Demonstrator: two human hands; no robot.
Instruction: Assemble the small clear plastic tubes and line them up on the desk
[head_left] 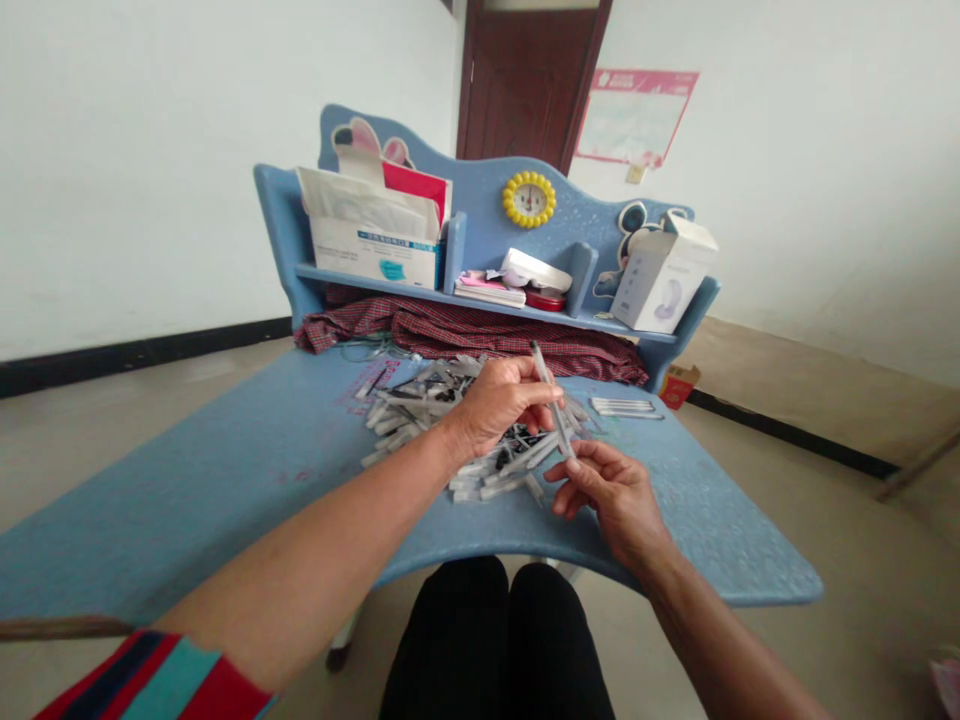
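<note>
A clear pen [556, 408] with a dark tip at its far end is held tilted above the desk, between both hands. My left hand [504, 400] pinches it near the upper middle. Fingers and thumb of my right hand [609, 492] close on its lower end. Beneath them spreads a heap of loose pen parts [420, 410], clear tubes and small black pieces among them. To the right of the heap, several pens [627, 408] lie side by side in a row.
The blue desk [225, 450] has a raised shelf at its back. A bundled checked cloth [480, 328] lies below the shelf. On the shelf stand a mask box [375, 245], a white box [664, 272] and some booklets [489, 290]; a yellow flower-shaped clock [529, 200] is above.
</note>
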